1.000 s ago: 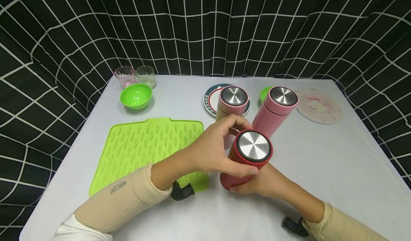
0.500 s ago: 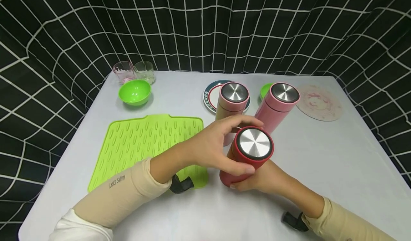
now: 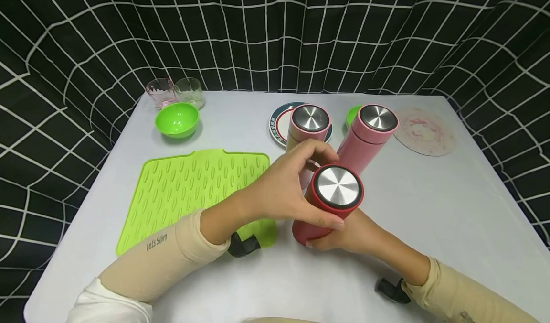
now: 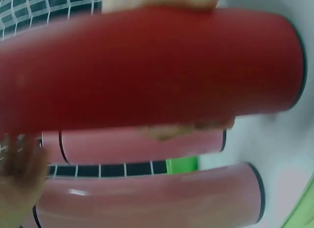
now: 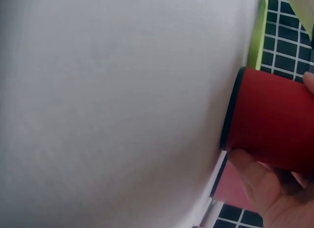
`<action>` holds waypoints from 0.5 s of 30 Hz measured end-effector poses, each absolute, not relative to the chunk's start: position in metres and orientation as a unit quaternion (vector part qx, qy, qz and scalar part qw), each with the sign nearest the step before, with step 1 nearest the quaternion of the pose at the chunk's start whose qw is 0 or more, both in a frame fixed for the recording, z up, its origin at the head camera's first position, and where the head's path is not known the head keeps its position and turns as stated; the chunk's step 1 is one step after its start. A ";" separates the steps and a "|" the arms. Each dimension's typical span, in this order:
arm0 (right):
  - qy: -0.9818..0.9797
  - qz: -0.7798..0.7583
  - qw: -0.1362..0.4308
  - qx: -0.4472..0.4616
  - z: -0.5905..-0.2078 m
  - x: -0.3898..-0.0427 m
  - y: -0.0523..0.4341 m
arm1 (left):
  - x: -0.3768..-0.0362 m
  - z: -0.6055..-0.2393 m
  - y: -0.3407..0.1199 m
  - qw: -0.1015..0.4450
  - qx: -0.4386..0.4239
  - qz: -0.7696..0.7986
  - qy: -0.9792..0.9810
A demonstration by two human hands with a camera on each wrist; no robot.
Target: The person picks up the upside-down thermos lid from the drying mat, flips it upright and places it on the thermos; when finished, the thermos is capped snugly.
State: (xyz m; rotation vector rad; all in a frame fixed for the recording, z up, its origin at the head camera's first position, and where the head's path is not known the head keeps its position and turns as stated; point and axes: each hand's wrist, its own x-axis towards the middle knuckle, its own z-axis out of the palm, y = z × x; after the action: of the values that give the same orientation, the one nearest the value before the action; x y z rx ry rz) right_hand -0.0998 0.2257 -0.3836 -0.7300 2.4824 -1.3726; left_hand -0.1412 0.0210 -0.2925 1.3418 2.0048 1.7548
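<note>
**Two hands on the red flask**

Just past the near right corner of the green mat (image 3: 193,194), the red flask (image 3: 320,213) stands on the white table (image 3: 451,208), its base down and its steel-topped cap tilted a little toward the camera. At the cap, the left hand (image 3: 283,194) curls its thumb and fingers around the red rim. Lower down, the right hand (image 3: 348,234) wraps the body from behind, fingertips showing at the flask's near side close to the base; the right wrist view shows fingers (image 5: 255,179) pressed to the red wall just above the tabletop.

Directly behind the red flask stand two pink flasks, the left pink flask (image 3: 307,132) and the right pink flask (image 3: 365,136), both capped. Beyond them lie a striped plate (image 3: 277,124), a partly hidden small green bowl (image 3: 352,115) and a round pink coaster (image 3: 423,132). Beyond the mat sit a larger green bowl (image 3: 177,120) and two glasses (image 3: 174,91).
</note>
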 end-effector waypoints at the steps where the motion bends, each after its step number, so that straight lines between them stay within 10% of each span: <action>1: 0.841 -0.469 0.105 -0.249 -0.383 -0.100 0.225 | -0.139 -0.291 0.020 0.056 0.442 0.585 0.677; 11: 0.845 -0.472 0.107 -0.229 -0.380 -0.099 0.226 | -0.156 -0.291 0.016 0.188 0.440 0.626 0.616; 15: 0.839 -0.478 0.105 -0.239 -0.382 -0.098 0.223 | -0.142 -0.289 0.016 0.107 0.442 0.578 0.677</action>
State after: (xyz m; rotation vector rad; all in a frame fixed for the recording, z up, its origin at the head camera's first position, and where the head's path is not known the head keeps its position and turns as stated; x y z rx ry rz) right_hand -0.0982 0.2233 -0.3820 -0.7040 2.4723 -1.4087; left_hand -0.1417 0.0161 -0.2890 1.3012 1.9942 1.7030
